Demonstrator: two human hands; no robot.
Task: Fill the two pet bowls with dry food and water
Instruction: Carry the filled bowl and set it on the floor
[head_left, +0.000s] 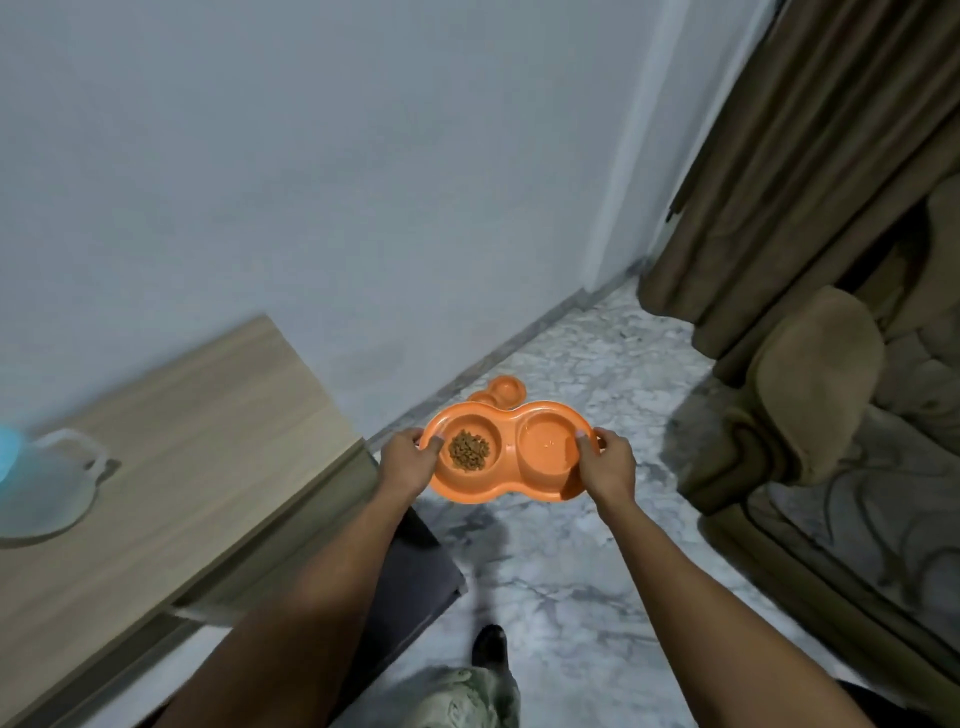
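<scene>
I hold an orange double pet bowl (506, 480) in the air above the marble floor, roughly level. My left hand (408, 460) grips its left end with the thumb over the rim. My right hand (608, 462) grips its right end the same way. The left well holds a small pile of brown dry food (469, 451). The right well (548, 447) looks wet and shiny, with a thin layer of water in it. A second orange double bowl (503, 391) lies on the floor by the wall, partly hidden behind the held one.
A wooden table (171, 457) stands at left, bearing a clear jug (47, 483) with a blue part. A brown sofa (821, 415) and brown curtain (769, 171) fill the right. My foot (491, 644) is on the marble floor (561, 582) between them.
</scene>
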